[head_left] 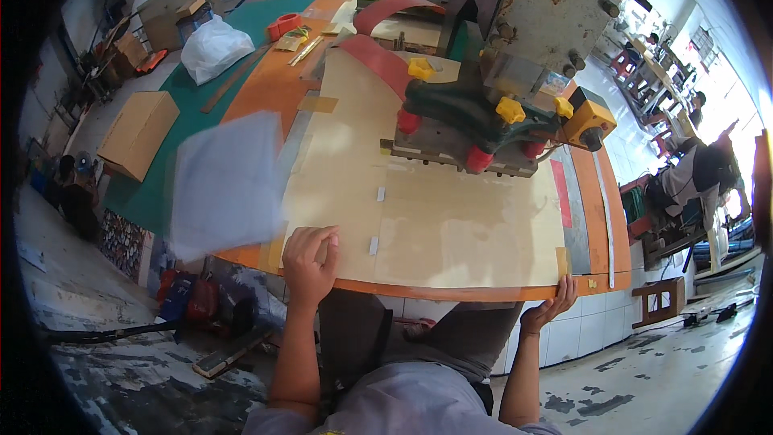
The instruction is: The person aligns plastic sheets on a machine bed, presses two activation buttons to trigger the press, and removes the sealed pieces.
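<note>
My left hand [312, 262] hovers at the front left of the cream sheet [451, 225], fingers curled and nothing visible in them. Left of it, a translucent white sheet [225, 181] is smeared by motion, and I see no clear contact between it and the hand. My right hand [551, 304] closes around the front edge of the orange board [616, 254], near a tan tape piece [563, 261]. Two small white strips [374, 245] lie on the cream sheet. Above its far part hangs a press head [475, 113] with yellow knobs and red feet.
On the green surface [153, 189] at left stand a cardboard box [138, 134] and a white plastic bag [214, 48]. Farther back lies a red tape dispenser [283, 26]. A metal ruler [604, 217] runs along the board's right side. Other people work at the far right.
</note>
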Demonstrator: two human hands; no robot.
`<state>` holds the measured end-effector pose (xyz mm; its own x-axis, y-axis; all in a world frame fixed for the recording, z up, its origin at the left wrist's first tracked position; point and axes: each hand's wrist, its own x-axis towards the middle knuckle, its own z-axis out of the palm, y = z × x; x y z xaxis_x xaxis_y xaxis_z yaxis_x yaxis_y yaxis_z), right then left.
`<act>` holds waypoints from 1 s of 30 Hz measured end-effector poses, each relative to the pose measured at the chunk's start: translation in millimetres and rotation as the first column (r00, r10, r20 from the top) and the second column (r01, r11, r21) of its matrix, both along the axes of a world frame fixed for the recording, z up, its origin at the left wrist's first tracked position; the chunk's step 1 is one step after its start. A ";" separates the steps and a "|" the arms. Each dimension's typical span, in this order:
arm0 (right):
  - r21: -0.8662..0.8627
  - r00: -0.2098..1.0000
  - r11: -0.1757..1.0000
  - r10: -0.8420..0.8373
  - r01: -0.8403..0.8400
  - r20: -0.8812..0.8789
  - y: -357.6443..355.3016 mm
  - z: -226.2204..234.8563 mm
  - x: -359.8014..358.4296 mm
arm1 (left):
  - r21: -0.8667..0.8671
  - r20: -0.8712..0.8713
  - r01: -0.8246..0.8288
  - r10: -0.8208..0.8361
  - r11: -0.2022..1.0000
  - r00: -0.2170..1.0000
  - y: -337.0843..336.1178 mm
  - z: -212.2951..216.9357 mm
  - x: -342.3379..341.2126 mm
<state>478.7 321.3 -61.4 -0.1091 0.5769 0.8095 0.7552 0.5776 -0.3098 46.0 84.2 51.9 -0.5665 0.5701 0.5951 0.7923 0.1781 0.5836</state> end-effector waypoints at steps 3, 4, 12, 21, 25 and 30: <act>0.004 1.000 1.000 0.001 -0.002 0.005 -0.2 0.6 -0.8 | 0.001 0.008 -0.004 0.003 1.000 1.000 -0.2 0.4 0.0; 0.003 1.000 1.000 -0.003 0.003 0.003 0.1 0.2 -0.6 | 0.002 0.005 -0.003 0.003 1.000 1.000 -0.1 -0.1 -0.3; 0.008 1.000 1.000 -0.008 0.008 0.019 0.0 -0.1 0.0 | -0.002 0.009 -0.007 0.007 1.000 1.000 -0.1 1.1 0.3; 0.003 1.000 1.000 -0.012 0.012 0.015 0.6 -0.3 -0.1 | 0.003 0.005 0.002 -0.002 1.000 1.000 -0.3 -0.5 -1.1; 0.007 0.999 1.000 -0.014 0.014 0.030 0.5 -0.3 0.8 | 0.000 0.005 0.006 -0.006 1.000 1.000 -0.1 -1.7 -1.7; 0.000 1.000 1.000 -0.008 0.008 0.008 -0.2 -0.2 -0.2 | -0.004 0.009 0.002 -0.002 1.000 1.000 -0.3 1.4 0.4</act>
<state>478.5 321.1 -61.6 -0.1107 0.5779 0.8085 0.7624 0.5713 -0.3040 46.4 83.9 53.3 -0.5704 0.5734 0.5881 0.7876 0.1785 0.5898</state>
